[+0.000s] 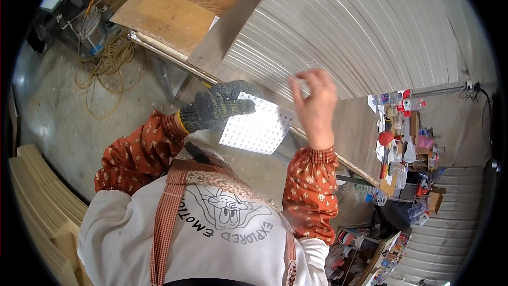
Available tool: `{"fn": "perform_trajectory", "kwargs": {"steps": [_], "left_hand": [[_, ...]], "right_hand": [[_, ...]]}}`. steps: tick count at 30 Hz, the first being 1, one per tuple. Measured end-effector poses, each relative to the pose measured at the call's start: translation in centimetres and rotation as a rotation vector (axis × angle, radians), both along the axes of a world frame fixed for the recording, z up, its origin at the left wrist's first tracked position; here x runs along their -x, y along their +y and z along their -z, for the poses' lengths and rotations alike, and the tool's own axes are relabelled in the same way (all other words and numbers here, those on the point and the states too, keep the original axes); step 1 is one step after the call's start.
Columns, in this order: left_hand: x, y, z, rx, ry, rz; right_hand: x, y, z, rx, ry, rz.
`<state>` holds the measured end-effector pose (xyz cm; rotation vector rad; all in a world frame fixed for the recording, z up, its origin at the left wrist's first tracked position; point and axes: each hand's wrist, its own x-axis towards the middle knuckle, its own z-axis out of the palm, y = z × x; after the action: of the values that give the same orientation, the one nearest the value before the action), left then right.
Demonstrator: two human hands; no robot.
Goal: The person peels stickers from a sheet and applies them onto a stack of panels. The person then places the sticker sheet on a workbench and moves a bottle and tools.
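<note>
By the table [357, 132], the gloved left hand [217, 107] grips a white sheet [256, 127]. The bare right hand [317, 100] curves, fingers loosely parted; best keep the sheet steady.

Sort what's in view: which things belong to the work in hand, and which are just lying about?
Seemingly in use:
white dotted sheet, held in gloved left hand
pale strips, near bare right hand

Apparently lying about:
coiled hose
plastic bottles
red round object
</note>
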<state>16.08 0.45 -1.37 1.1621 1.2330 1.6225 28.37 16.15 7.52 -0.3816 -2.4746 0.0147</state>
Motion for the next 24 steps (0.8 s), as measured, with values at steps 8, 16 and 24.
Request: {"fn": "perform_trajectory", "kwargs": {"steps": [8, 16, 24], "left_hand": [[0.0, 0.7, 0.5, -0.009, 0.168, -0.048], [0.7, -0.1, 1.3, -0.308, 0.928, -0.272], [0.8, -0.1, 1.7, -0.344, 0.898, -0.329]], "right_hand": [[-1.8, -2.1, 1.5, 0.675, -0.183, -0.256], [-1.8, -2.2, 2.1, 0.751, -0.12, -0.211], [-1.4, -2.8, 2.4, 0.456, -0.005, -0.273]]}}
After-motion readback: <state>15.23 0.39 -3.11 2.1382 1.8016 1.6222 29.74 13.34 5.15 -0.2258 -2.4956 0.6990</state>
